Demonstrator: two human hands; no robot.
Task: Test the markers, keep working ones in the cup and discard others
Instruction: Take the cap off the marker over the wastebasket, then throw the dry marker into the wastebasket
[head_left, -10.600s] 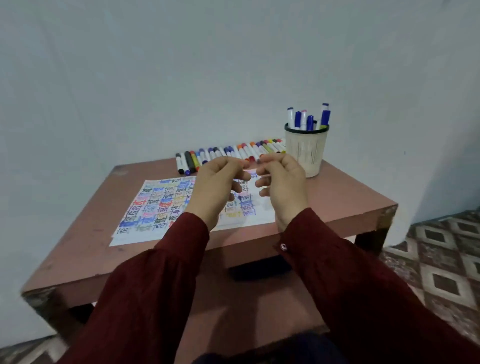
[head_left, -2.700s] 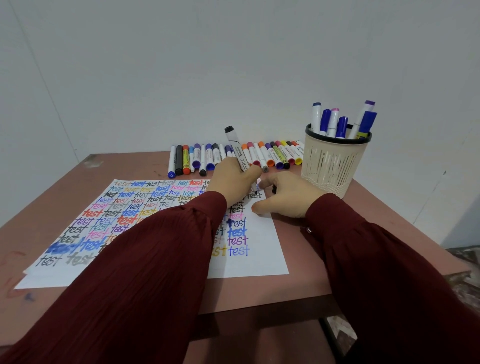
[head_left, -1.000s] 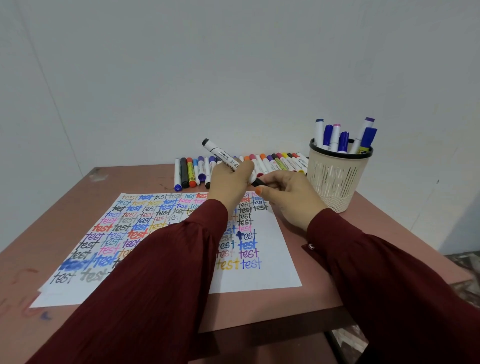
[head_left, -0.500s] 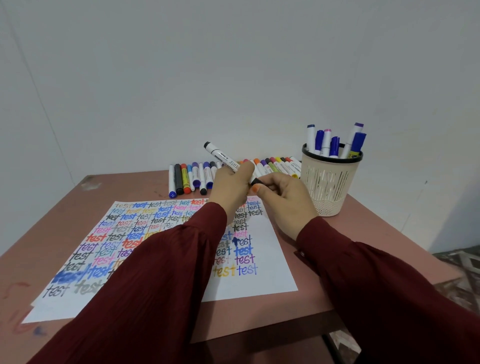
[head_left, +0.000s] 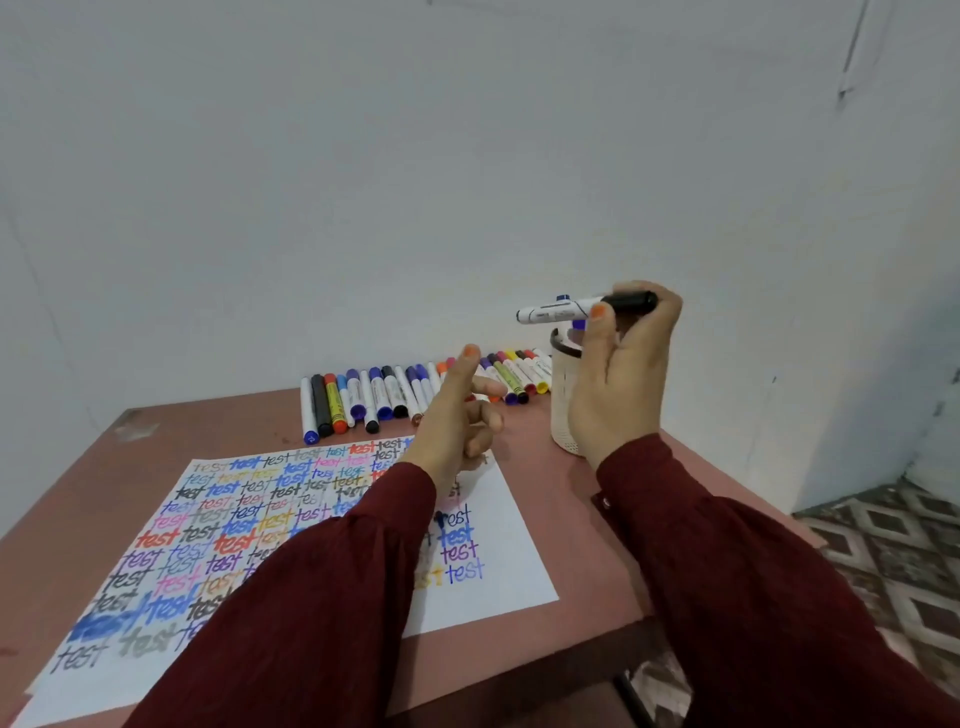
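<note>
My right hand (head_left: 621, 374) grips a white marker with a black cap (head_left: 566, 309), held level just above the white cup (head_left: 560, 410) at the table's back right. The hand hides most of the cup and the markers in it. My left hand (head_left: 454, 415) hovers over the top of the test sheet (head_left: 498, 551), holding nothing, thumb raised and fingers loosely curled. A row of several capped markers (head_left: 374, 397) lies along the back edge of the table.
The brown table (head_left: 582, 525) stands against a white wall. The sheet is covered with "test" written in many colours. Patterned floor tiles (head_left: 893, 551) show to the right, beyond the table's edge.
Both hands had been closing the cap on the marker over the sheet. Now my right hand alone carries the capped marker up and right to above the cup; my left hand has let go.
</note>
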